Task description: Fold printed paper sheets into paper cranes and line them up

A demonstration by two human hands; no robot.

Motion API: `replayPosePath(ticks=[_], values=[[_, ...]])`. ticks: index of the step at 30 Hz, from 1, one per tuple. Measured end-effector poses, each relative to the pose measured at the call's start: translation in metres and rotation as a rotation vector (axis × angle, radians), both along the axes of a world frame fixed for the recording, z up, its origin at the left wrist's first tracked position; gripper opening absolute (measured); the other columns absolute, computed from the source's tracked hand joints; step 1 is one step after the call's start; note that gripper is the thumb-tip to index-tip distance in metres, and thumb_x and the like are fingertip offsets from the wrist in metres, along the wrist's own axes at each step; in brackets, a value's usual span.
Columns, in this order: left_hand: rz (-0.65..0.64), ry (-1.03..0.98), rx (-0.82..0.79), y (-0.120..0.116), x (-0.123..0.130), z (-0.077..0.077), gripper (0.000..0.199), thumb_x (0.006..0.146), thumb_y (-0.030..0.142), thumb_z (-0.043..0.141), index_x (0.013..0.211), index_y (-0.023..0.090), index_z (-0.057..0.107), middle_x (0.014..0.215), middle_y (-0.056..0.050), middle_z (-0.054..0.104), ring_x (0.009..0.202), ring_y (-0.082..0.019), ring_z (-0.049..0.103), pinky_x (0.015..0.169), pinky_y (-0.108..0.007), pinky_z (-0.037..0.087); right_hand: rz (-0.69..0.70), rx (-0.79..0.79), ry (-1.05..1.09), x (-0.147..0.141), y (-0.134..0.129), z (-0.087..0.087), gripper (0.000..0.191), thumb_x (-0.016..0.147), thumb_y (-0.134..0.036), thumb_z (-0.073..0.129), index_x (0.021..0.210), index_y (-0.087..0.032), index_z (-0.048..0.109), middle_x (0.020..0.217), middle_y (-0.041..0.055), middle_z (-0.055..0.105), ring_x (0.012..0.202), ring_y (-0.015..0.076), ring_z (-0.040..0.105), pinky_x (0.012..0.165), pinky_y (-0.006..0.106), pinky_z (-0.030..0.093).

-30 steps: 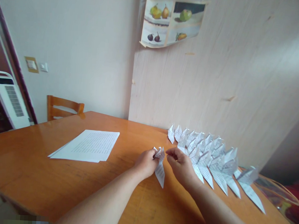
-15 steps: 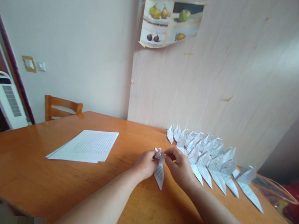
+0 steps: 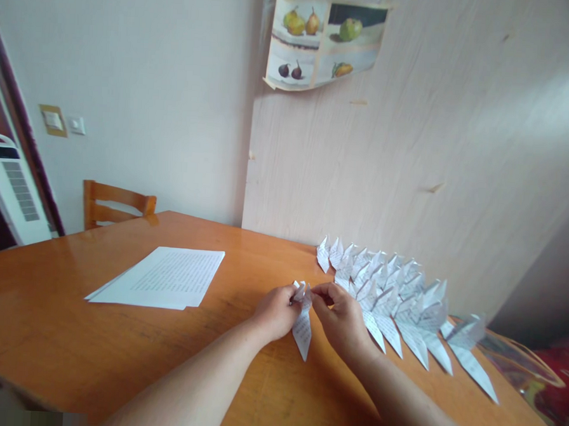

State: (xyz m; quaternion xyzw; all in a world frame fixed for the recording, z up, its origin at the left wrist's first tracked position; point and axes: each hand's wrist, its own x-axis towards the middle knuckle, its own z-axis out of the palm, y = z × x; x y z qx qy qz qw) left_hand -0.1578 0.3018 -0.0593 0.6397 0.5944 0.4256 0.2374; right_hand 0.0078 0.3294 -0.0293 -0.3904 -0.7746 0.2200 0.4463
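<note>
A small folded paper piece [image 3: 301, 335] with printed text hangs upright between my hands, its long pointed end facing down toward me. My left hand [image 3: 278, 313] is closed on its left side near the top. The fingertips of my right hand [image 3: 339, 314] are pinched together at its upper right edge. To the right, several similar folded paper pieces [image 3: 394, 298] stand in close rows, their pointed tails toward me. One more folded piece [image 3: 470, 350] is set a little apart at the right end.
A stack of printed sheets [image 3: 166, 280] lies on the left of the wooden table [image 3: 199, 386]. Behind the table are a chair [image 3: 118, 203] and a wall with fruit pictures [image 3: 324, 46]. A clear bag [image 3: 524, 365] lies beyond the right edge.
The view has shifted very slightly. The fingertips of my right hand have moved a little closer around the paper's upper edge.
</note>
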Motion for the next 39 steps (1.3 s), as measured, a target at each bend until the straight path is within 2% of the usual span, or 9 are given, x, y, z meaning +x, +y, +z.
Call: replayPosePath(ticks=[7, 14, 20, 29, 35, 39], values=[[-0.005, -0.016, -0.029, -0.0017, 0.0005, 0.0033, 0.020, 0.087, 0.035, 0.058, 0.090, 0.018, 0.068, 0.085, -0.004, 0.072, 0.081, -0.021, 0.063, 0.068, -0.026, 0.045, 0.004, -0.096, 0.033, -0.0003, -0.0001, 0.0027, 0.015, 0.081, -0.029, 0.058, 0.083, -0.020, 0.071, 0.081, 0.0035, 0.070, 0.076, 0.0200, 0.063, 0.072, 0.032, 0.046], [-0.022, -0.040, -0.035, -0.0018, -0.0004, 0.0051, 0.022, 0.088, 0.036, 0.054, 0.088, 0.018, 0.068, 0.086, -0.004, 0.072, 0.083, -0.022, 0.064, 0.070, -0.026, 0.047, 0.062, -0.259, 0.100, -0.0002, -0.0045, 0.0054, 0.019, 0.081, -0.034, 0.058, 0.085, -0.019, 0.068, 0.072, 0.0017, 0.066, 0.067, 0.0174, 0.059, 0.061, 0.028, 0.043], [-0.032, -0.055, -0.038, -0.0012, 0.0002, 0.0045, 0.023, 0.088, 0.037, 0.055, 0.087, 0.018, 0.067, 0.085, -0.004, 0.071, 0.082, -0.022, 0.063, 0.070, -0.026, 0.047, 0.089, -0.343, 0.151, 0.0008, -0.0046, 0.0071, 0.017, 0.080, -0.033, 0.057, 0.083, -0.019, 0.066, 0.069, 0.0002, 0.063, 0.066, 0.0162, 0.056, 0.059, 0.027, 0.040], [-0.046, -0.090, -0.054, -0.0026, -0.0002, 0.0062, 0.028, 0.087, 0.043, 0.057, 0.087, 0.017, 0.067, 0.083, -0.005, 0.071, 0.082, -0.022, 0.063, 0.070, -0.027, 0.046, 0.108, -0.388, 0.213, 0.0008, -0.0027, 0.0063, 0.015, 0.078, -0.031, 0.058, 0.085, -0.020, 0.065, 0.071, -0.0004, 0.063, 0.067, 0.0164, 0.057, 0.062, 0.028, 0.041], [-0.049, -0.068, -0.057, -0.0040, 0.0012, 0.0085, 0.029, 0.089, 0.041, 0.053, 0.090, 0.017, 0.069, 0.085, -0.005, 0.071, 0.083, -0.022, 0.063, 0.071, -0.027, 0.047, 0.167, -0.381, 0.238, -0.0009, -0.0048, 0.0087, 0.014, 0.077, -0.032, 0.059, 0.082, -0.020, 0.065, 0.073, -0.0008, 0.063, 0.067, 0.0157, 0.057, 0.064, 0.028, 0.043], [-0.035, -0.046, -0.067, -0.0055, 0.0015, 0.0095, 0.029, 0.089, 0.041, 0.053, 0.089, 0.017, 0.069, 0.086, -0.005, 0.072, 0.084, -0.023, 0.064, 0.071, -0.027, 0.047, 0.155, -0.375, 0.259, -0.0013, -0.0040, 0.0087, 0.015, 0.078, -0.032, 0.059, 0.084, -0.020, 0.065, 0.073, -0.0006, 0.063, 0.069, 0.0162, 0.057, 0.065, 0.028, 0.044]])
